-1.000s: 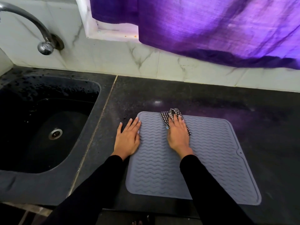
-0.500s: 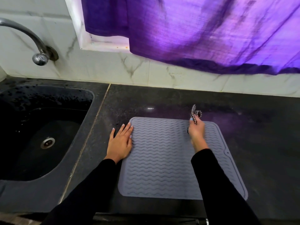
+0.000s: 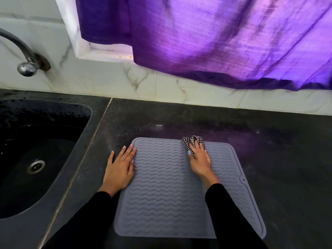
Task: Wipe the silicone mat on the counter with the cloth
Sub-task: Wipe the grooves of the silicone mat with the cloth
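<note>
A grey silicone mat [image 3: 161,194] with wavy ridges lies flat on the dark counter [image 3: 278,168]. My right hand [image 3: 199,160] presses a black-and-white checked cloth [image 3: 193,141] down on the mat near the middle of its far edge; part of the cloth is hidden under the palm. My left hand [image 3: 119,169] rests flat, fingers spread, on the counter against the mat's left edge, with the fingertips touching its far left corner.
A black sink [image 3: 36,159] with a metal drain [image 3: 36,166] lies to the left, under a chrome tap [image 3: 25,58]. A marble backsplash [image 3: 143,83] runs behind the counter, and a purple curtain [image 3: 215,42] hangs above it.
My right hand lifted the cloth off the mat's far left part, carried it right, and has set it back down flat near the far edge. The left hand stayed at the left edge.
</note>
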`<action>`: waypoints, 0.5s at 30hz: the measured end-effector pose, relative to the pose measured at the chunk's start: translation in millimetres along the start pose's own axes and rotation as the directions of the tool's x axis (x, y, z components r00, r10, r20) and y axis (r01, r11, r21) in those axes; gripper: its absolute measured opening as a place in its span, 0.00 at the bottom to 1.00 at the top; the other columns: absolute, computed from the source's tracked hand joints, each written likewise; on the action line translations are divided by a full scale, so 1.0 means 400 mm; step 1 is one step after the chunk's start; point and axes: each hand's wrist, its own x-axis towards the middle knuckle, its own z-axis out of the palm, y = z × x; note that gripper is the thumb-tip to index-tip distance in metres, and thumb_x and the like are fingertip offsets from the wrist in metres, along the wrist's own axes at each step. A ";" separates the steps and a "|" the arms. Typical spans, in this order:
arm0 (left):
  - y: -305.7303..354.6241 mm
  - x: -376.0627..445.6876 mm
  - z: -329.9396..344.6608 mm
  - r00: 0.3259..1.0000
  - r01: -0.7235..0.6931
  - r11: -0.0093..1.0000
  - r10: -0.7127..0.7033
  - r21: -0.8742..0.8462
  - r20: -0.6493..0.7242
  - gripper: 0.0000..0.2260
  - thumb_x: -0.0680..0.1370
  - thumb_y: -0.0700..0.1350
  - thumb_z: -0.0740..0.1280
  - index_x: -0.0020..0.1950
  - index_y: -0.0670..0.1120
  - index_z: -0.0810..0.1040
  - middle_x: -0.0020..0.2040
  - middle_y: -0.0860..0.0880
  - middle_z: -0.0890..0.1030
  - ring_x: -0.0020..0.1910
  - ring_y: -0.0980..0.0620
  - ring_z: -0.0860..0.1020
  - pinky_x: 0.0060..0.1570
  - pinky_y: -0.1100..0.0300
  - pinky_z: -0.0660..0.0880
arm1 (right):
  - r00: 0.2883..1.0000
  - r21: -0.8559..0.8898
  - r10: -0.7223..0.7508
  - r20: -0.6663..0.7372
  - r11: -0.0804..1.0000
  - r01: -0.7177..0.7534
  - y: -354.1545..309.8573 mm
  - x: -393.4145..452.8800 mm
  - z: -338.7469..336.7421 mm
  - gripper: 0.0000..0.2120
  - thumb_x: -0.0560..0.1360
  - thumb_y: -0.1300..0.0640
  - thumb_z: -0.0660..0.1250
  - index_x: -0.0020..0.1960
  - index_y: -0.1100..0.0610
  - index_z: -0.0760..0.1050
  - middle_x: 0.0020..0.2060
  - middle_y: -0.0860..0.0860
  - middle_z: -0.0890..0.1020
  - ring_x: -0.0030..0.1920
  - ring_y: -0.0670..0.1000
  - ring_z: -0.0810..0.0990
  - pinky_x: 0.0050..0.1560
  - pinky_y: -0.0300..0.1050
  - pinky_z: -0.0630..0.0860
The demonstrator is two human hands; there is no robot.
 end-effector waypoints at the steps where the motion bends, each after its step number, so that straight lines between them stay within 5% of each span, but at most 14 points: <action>1: 0.000 0.000 -0.001 1.000 0.001 1.000 -0.001 0.002 0.002 0.28 0.75 0.55 0.41 0.73 0.51 0.63 0.74 0.57 0.59 0.74 0.54 0.57 0.72 0.46 0.49 | 0.999 0.215 0.025 -0.024 0.976 -0.019 -0.001 0.002 -0.008 0.20 0.81 0.58 0.53 0.73 0.55 0.61 0.76 0.51 0.56 0.75 0.49 0.53 0.73 0.43 0.48; 2: -0.001 -0.001 -0.001 1.000 0.003 1.000 -0.003 0.004 0.007 0.29 0.75 0.55 0.41 0.73 0.51 0.62 0.74 0.56 0.59 0.74 0.54 0.56 0.72 0.46 0.49 | 0.996 0.465 0.078 -0.037 0.884 -0.052 -0.002 0.003 -0.019 0.19 0.81 0.60 0.54 0.72 0.58 0.63 0.74 0.52 0.61 0.72 0.48 0.60 0.71 0.41 0.55; 4: 0.000 -0.001 -0.004 1.000 0.008 1.000 -0.008 0.003 0.013 0.30 0.74 0.56 0.39 0.74 0.51 0.62 0.74 0.56 0.59 0.74 0.54 0.56 0.72 0.46 0.48 | 0.977 0.868 0.213 0.005 0.484 -0.110 -0.002 0.003 -0.059 0.17 0.81 0.62 0.52 0.69 0.62 0.67 0.68 0.54 0.71 0.60 0.46 0.74 0.61 0.37 0.68; 5: 0.002 -0.002 -0.007 1.000 0.007 1.000 -0.007 -0.003 0.015 0.31 0.74 0.56 0.39 0.74 0.51 0.61 0.75 0.55 0.59 0.75 0.54 0.56 0.72 0.46 0.47 | 0.952 0.954 0.304 0.036 0.273 -0.123 0.005 -0.002 -0.088 0.16 0.82 0.61 0.51 0.66 0.62 0.69 0.62 0.56 0.75 0.51 0.45 0.79 0.53 0.36 0.74; 7: 0.005 -0.006 -0.011 1.000 0.008 1.000 -0.008 -0.016 0.021 0.31 0.73 0.57 0.38 0.74 0.51 0.61 0.75 0.55 0.59 0.75 0.54 0.56 0.72 0.46 0.47 | 0.890 0.989 0.455 0.039 0.109 -0.098 0.028 -0.014 -0.131 0.13 0.82 0.59 0.51 0.57 0.61 0.72 0.48 0.54 0.78 0.37 0.46 0.79 0.37 0.39 0.76; 8: 0.006 -0.007 -0.011 1.000 0.009 1.000 -0.008 -0.018 0.021 0.32 0.73 0.57 0.38 0.74 0.51 0.61 0.75 0.55 0.60 0.75 0.54 0.56 0.72 0.46 0.47 | 0.868 0.982 0.497 0.007 0.160 -0.099 0.039 -0.027 -0.146 0.12 0.82 0.58 0.52 0.54 0.60 0.73 0.44 0.53 0.76 0.36 0.45 0.78 0.36 0.39 0.76; 10: 0.008 -0.006 -0.013 1.000 0.012 1.000 -0.012 -0.017 0.017 0.32 0.73 0.57 0.38 0.74 0.51 0.61 0.75 0.55 0.59 0.75 0.54 0.56 0.72 0.47 0.46 | 0.838 0.810 0.507 -0.204 0.568 -0.147 0.055 -0.056 -0.150 0.13 0.81 0.59 0.54 0.61 0.61 0.73 0.52 0.53 0.77 0.50 0.47 0.79 0.50 0.38 0.74; 12: 0.007 -0.006 -0.013 1.000 0.016 1.000 -0.015 -0.013 0.018 0.32 0.73 0.57 0.38 0.74 0.51 0.61 0.75 0.55 0.59 0.75 0.54 0.55 0.72 0.47 0.46 | 0.877 0.462 0.321 -0.356 0.877 -0.134 0.063 -0.088 -0.122 0.17 0.81 0.60 0.54 0.69 0.62 0.68 0.66 0.56 0.72 0.67 0.54 0.70 0.65 0.45 0.66; 15: 0.006 -0.003 -0.014 1.000 0.010 1.000 -0.010 -0.012 0.010 0.31 0.74 0.57 0.39 0.74 0.51 0.61 0.75 0.55 0.60 0.75 0.54 0.56 0.72 0.47 0.46 | 0.966 -0.030 0.105 -0.236 0.993 -0.115 0.082 -0.115 -0.035 0.22 0.80 0.59 0.53 0.74 0.58 0.59 0.75 0.56 0.56 0.76 0.56 0.53 0.75 0.50 0.48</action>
